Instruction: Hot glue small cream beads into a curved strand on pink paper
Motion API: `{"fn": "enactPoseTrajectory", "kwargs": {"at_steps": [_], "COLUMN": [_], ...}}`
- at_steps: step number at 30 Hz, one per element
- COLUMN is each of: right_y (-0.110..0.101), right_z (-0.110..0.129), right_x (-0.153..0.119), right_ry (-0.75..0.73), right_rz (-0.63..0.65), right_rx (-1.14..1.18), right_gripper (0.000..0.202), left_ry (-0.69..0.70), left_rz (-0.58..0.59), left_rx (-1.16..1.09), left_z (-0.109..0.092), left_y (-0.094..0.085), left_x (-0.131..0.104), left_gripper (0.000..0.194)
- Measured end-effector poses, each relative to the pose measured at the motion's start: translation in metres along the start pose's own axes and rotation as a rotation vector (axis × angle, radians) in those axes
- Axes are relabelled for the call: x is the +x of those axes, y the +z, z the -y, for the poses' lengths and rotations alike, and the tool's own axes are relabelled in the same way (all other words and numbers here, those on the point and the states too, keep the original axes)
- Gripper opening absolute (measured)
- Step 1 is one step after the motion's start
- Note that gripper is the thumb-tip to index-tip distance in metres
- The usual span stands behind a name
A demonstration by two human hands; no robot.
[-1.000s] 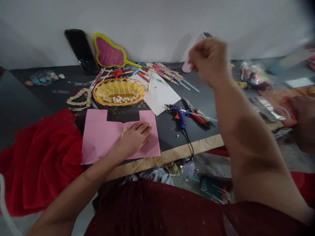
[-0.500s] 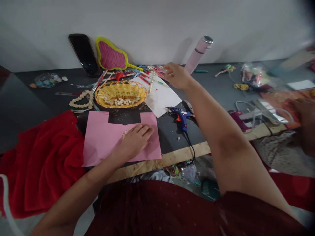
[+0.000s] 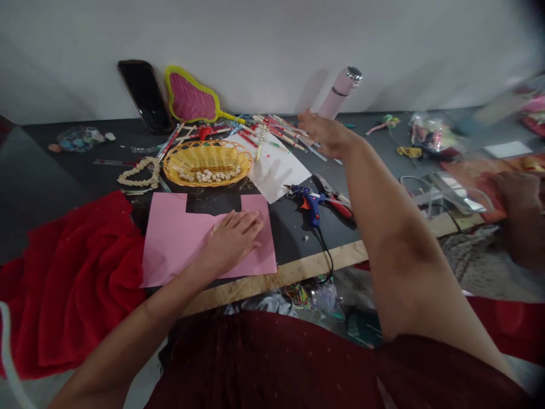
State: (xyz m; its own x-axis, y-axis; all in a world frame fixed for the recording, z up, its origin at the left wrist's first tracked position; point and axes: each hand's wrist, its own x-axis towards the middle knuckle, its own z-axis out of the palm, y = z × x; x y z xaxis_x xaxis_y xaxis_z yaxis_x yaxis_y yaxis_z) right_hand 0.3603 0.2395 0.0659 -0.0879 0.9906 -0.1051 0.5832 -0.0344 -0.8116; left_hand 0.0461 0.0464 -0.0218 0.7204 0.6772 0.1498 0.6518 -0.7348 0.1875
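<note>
My left hand [image 3: 232, 238] lies flat on a sheet of pink paper [image 3: 170, 244] with a notch cut in its far edge. Small pale pieces peek out beside its fingers; the rest of them is hidden under the palm. My right hand [image 3: 326, 133] reaches out over the far side of the table, fingers extended and nothing visible in them. Just behind it stands a pink bottle [image 3: 338, 94]. Sticks and strips [image 3: 281, 128] are scattered to its left. A blue glue gun [image 3: 313, 204] and red-handled pliers [image 3: 334, 196] lie nearer to me.
Behind the paper is a yellow woven basket [image 3: 208, 149] holding small pale cubes. A beaded heart [image 3: 140, 173], a leaning phone [image 3: 145, 94] and a yellow-edged fan [image 3: 191, 96] are further left. Red cloth [image 3: 85, 278] drapes at left. Another person's hand [image 3: 517, 190] is at right.
My right hand has moved right, away from the sticks, uncovering more of them and the pliers. My left hand stays on the pink paper, its thumb now more spread.
</note>
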Motion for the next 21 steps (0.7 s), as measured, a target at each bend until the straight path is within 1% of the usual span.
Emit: {"fn": "enactPoseTrajectory", "kwargs": {"at_steps": [2, 5, 8, 9, 11, 14, 17, 18, 19, 21], "right_y": [-0.007, -0.013, -0.011, -0.009, -0.004, 0.004, 0.013, 0.015, 0.017, 0.019], "right_z": [0.002, 0.006, 0.014, 0.019, 0.030, 0.050, 0.067, 0.071, 0.073, 0.069], "right_x": [-0.013, -0.029, -0.044, -0.049, -0.058, -0.071, -0.078, -0.078, -0.077, -0.069], "right_ry": [0.052, 0.083, 0.059, 0.054, 0.045, -0.023, -0.096, -0.102, -0.109, -0.138], "right_rz": [0.026, 0.044, 0.049, 0.042, 0.019, 0.011, 0.017, 0.014, 0.015, 0.045], "right_rx": [0.111, 0.325, 0.425, 0.452, 0.535, 0.672, 0.656, 0.630, 0.610, 0.601], "right_gripper": [0.063, 0.068, 0.066, 0.063, 0.057, 0.049, 0.053, 0.055, 0.058, 0.061], "left_ry": [-0.019, -0.039, -0.079, -0.098, -0.177, -0.189, -0.251, -0.236, -0.217, -0.207], "left_rz": [-0.039, -0.108, -0.179, -0.198, -0.246, -0.270, -0.260, -0.237, -0.203, -0.139], "left_rx": [-0.057, -0.172, -0.261, -0.282, -0.519, -0.612, -0.980, -1.075, -1.164, -1.284], "left_z": [0.002, 0.008, 0.018, 0.022, 0.030, 0.038, 0.038, 0.036, 0.033, 0.028], "left_y": [-0.003, -0.010, -0.021, -0.025, -0.033, -0.044, -0.051, -0.053, -0.054, -0.057], "left_x": [-0.001, 0.002, 0.018, 0.028, 0.053, 0.102, 0.148, 0.161, 0.171, 0.187], "left_gripper": [0.039, 0.036, 0.037, 0.039, 0.042, 0.051, 0.061, 0.061, 0.056, 0.035]}}
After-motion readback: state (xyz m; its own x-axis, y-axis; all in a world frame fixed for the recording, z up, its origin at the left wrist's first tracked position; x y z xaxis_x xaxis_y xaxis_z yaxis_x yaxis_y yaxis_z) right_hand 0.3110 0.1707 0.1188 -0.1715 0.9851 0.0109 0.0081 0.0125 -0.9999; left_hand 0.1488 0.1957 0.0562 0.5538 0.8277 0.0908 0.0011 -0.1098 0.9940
